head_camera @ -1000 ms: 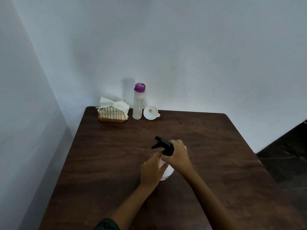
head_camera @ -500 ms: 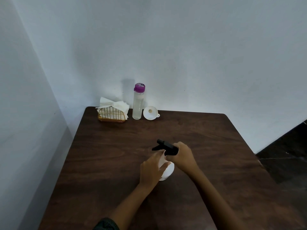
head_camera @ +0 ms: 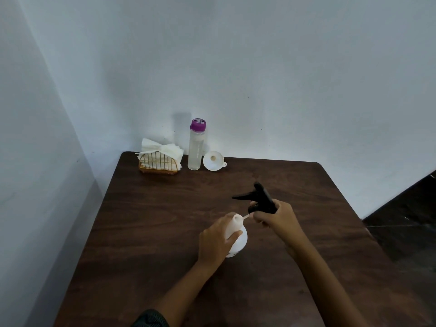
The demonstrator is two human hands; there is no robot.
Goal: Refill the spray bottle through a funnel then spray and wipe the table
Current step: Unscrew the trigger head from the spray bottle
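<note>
A white spray bottle (head_camera: 238, 234) stands mid-table on the dark wooden table (head_camera: 153, 220). My left hand (head_camera: 215, 240) grips its body. My right hand (head_camera: 274, 214) holds the black spray head (head_camera: 260, 197), lifted off to the right and tilted; its thin white dip tube (head_camera: 245, 217) still reaches into the bottle's open neck. At the back stand a clear water bottle with a purple cap (head_camera: 196, 145) and a white funnel (head_camera: 214, 160) lying beside it.
A gold wire holder with white paper napkins (head_camera: 160, 159) sits at the back left corner. White walls close the left and back sides. The table's right edge drops to a dark floor (head_camera: 405, 218).
My right hand has lifted the black spray head off the bottle's neck and moved it up and to the right, drawing out the dip tube. My left hand stayed on the bottle.
</note>
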